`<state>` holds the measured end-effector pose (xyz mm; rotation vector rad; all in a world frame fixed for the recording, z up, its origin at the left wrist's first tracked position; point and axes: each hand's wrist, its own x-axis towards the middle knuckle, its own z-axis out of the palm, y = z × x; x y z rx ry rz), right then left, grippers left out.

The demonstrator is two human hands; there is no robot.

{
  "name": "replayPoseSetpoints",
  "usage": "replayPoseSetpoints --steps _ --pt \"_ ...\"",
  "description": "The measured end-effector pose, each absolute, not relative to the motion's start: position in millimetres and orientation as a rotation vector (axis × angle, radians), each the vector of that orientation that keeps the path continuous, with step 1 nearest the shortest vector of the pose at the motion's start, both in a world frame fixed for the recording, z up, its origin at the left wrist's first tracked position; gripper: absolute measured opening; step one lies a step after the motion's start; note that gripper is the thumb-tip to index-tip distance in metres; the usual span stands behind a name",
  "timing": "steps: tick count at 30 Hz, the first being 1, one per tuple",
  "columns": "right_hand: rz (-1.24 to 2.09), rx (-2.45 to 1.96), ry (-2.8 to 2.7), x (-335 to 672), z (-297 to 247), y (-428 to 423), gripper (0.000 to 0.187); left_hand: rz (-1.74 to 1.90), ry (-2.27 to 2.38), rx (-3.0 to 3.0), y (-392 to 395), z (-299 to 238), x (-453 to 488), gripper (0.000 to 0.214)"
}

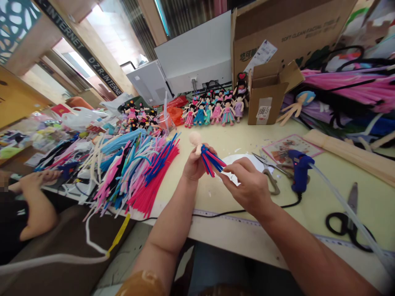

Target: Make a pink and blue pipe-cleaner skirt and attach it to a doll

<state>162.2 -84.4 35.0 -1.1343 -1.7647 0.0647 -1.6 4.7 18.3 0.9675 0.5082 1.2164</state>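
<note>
My left hand (194,165) is closed round a small doll (195,139) with a plain, pale round head. From the doll's body a skirt of blue and pink pipe cleaners (212,160) fans out toward the right. The fingertips of my right hand (247,181) pinch the free ends of these strips. Behind my right hand lies a white sheet (239,158), partly covered. Just right of that hand a blue glue gun (298,170) stands on the table, near metal scissors (273,164).
Bundles of coloured pipe cleaners (154,168) lie to the left. Finished dolls (216,111) stand at the back beside a small cardboard box (262,100). Black-handled scissors (348,226) lie at the right. A cable (222,213) crosses the front. A co-worker's arm (38,201) is at far left.
</note>
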Motion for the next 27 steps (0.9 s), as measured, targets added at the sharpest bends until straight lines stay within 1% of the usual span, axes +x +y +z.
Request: replayPoseSetpoints --steps 2,4,8,13,21,24,27 --pt "-0.052 -1.212 -1.803 161.3 33.5 -82.8 0.013 1.206 0.506 0.968 3.8 18.9 0.3 0.04" --pt "-0.103 -1.253 -1.814 160.4 32.5 -81.8 0.014 1.2 0.521 0.978 2.7 19.5 2.1 0.04" --pt "-0.015 -1.261 -1.798 159.5 31.7 -82.1 0.011 1.182 0.533 1.018 2.1 20.2 3.3 0.041" --pt "0.236 -1.265 -1.723 161.0 36.0 -81.8 0.008 1.21 0.509 1.067 7.5 20.4 -0.7 0.034" --pt "0.853 -1.308 -1.418 169.8 44.7 -75.1 0.01 1.198 0.605 1.133 14.3 16.0 -4.6 0.033" --pt "0.99 -1.268 -1.35 171.3 44.4 -73.3 0.012 1.182 0.573 1.123 14.1 14.6 -3.4 0.032" --pt "1.072 -1.155 -1.326 173.4 43.5 -71.8 0.018 1.186 0.507 1.067 12.4 15.5 -3.0 0.031"
